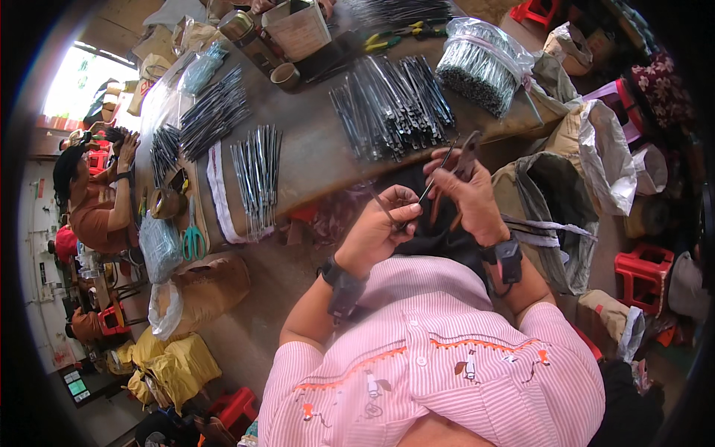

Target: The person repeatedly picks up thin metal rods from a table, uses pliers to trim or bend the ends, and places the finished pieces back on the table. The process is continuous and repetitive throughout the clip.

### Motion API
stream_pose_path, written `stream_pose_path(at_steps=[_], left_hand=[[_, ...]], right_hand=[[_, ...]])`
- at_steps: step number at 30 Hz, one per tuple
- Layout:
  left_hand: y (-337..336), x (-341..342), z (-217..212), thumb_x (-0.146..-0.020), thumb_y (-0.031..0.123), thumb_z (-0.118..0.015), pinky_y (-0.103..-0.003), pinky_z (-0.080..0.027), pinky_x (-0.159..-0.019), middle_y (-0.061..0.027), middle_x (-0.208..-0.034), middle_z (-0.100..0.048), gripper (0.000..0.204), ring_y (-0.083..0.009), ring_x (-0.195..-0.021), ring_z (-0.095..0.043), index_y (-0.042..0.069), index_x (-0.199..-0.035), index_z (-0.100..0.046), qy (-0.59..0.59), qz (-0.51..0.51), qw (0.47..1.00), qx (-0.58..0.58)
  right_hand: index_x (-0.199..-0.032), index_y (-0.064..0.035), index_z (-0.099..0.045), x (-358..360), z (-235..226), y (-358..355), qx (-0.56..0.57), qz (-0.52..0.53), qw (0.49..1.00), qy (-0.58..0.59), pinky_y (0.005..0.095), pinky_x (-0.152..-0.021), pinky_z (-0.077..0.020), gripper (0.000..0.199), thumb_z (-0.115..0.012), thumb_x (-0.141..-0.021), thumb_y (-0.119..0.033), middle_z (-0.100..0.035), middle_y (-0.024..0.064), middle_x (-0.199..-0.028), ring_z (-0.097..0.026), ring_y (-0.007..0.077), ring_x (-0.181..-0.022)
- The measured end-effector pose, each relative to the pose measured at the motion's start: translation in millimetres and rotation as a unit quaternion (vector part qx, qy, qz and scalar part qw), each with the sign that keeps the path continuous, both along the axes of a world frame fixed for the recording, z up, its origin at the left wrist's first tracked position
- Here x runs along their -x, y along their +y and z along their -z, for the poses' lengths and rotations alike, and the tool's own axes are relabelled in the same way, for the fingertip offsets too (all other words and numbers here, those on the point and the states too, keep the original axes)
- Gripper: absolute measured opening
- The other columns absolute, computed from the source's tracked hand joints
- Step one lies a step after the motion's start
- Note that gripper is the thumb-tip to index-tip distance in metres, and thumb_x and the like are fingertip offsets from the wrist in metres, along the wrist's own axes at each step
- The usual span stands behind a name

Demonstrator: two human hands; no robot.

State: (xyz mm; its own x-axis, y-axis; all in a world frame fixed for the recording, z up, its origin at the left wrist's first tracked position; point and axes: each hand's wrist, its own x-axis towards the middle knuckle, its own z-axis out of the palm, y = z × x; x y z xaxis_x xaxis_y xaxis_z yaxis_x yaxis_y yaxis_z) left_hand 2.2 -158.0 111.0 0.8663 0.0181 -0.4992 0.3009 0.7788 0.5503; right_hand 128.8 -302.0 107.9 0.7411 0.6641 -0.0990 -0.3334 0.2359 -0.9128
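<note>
My left hand (pixel 391 220) is closed, its fingers pinched on a thin dark metal strip (pixel 426 195) in front of my chest. The strip slants up toward my right hand (pixel 469 197), which is wrapped around pliers (pixel 468 151). Their dark jaws point up, and brownish handle ends hang below my palm. Whether the jaws touch the strip I cannot tell. Just beyond my hands, a wide pile of similar dark strips (pixel 391 104) lies near the table's front edge. A smaller row of strips (pixel 257 175) lies farther left.
A plastic-wrapped bundle of silvery wires (pixel 480 67) stands at the table's right. Teal scissors (pixel 194 232) and a white band (pixel 220 194) lie left. Yellow-handled pliers (pixel 383 43) rest at the back. Open sacks (pixel 555 212) flank my right side. Another person (pixel 100 194) works at far left.
</note>
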Motion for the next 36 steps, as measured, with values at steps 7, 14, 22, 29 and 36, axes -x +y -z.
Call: stream_pose_path(at_steps=[7, 14, 22, 29, 36], left_hand=[[-3, 2, -4, -0.084, 0.006, -0.070, -0.018, -0.047, -0.055, 0.0046, -0.085, -0.062, 0.026, -0.0053, -0.064, -0.058, 0.012, -0.107, -0.060, 0.031, 0.034, 0.998, 0.050], [-4, 0, 2, -0.088, 0.006, -0.064, -0.018, -0.045, -0.054, 0.0025, -0.085, -0.061, 0.032, -0.0056, -0.066, -0.057, 0.010, -0.120, -0.058, 0.015, 0.040, 0.993, 0.107], [-5, -3, 8, -0.091, 0.004, -0.059, -0.016, -0.039, -0.049, -0.0013, -0.089, -0.058, 0.034, -0.0047, -0.066, -0.050, 0.008, -0.124, -0.054, 0.053, 0.017, 0.984, 0.170], [-7, -3, 11, -0.092, 0.002, -0.056, -0.015, -0.034, -0.047, -0.0030, -0.089, -0.057, 0.028, -0.0051, -0.065, -0.049, 0.007, -0.120, -0.055, 0.070, 0.013, 0.980, 0.188], [-9, -2, 14, -0.091, 0.002, -0.059, -0.014, -0.034, -0.047, -0.0016, -0.091, -0.058, 0.031, -0.0035, -0.065, -0.047, 0.007, -0.122, -0.055, 0.058, 0.014, 0.980, 0.188]], right_hand=[[-0.109, -0.0035, -0.055, -16, 0, -8, -0.052, -0.017, 0.995, 0.084, 0.0299, -0.070, -0.0543, 0.019, -0.060, -0.092, -0.010, -0.066, 0.0129, -0.097, -0.067, 0.0205, -0.084], [-0.108, -0.0054, -0.054, -16, 16, -10, -0.051, -0.009, 0.988, 0.148, 0.0312, -0.069, -0.0545, 0.020, -0.062, -0.092, -0.012, -0.067, 0.0137, -0.096, -0.068, 0.0214, -0.081], [-0.107, -0.0069, -0.054, -19, 38, -7, -0.036, -0.014, 0.975, 0.217, 0.0324, -0.068, -0.0543, 0.017, -0.061, -0.092, -0.012, -0.067, 0.0129, -0.093, -0.068, 0.0223, -0.081], [-0.106, -0.0074, -0.054, -16, 45, -7, -0.014, -0.009, 0.973, 0.229, 0.0319, -0.067, -0.0541, 0.018, -0.061, -0.092, -0.015, -0.067, 0.0112, -0.091, -0.067, 0.0210, -0.079], [-0.106, -0.0073, -0.054, -13, 43, -8, -0.019, -0.006, 0.975, 0.223, 0.0320, -0.067, -0.0540, 0.019, -0.061, -0.092, -0.017, -0.067, 0.0108, -0.090, -0.067, 0.0205, -0.077]])
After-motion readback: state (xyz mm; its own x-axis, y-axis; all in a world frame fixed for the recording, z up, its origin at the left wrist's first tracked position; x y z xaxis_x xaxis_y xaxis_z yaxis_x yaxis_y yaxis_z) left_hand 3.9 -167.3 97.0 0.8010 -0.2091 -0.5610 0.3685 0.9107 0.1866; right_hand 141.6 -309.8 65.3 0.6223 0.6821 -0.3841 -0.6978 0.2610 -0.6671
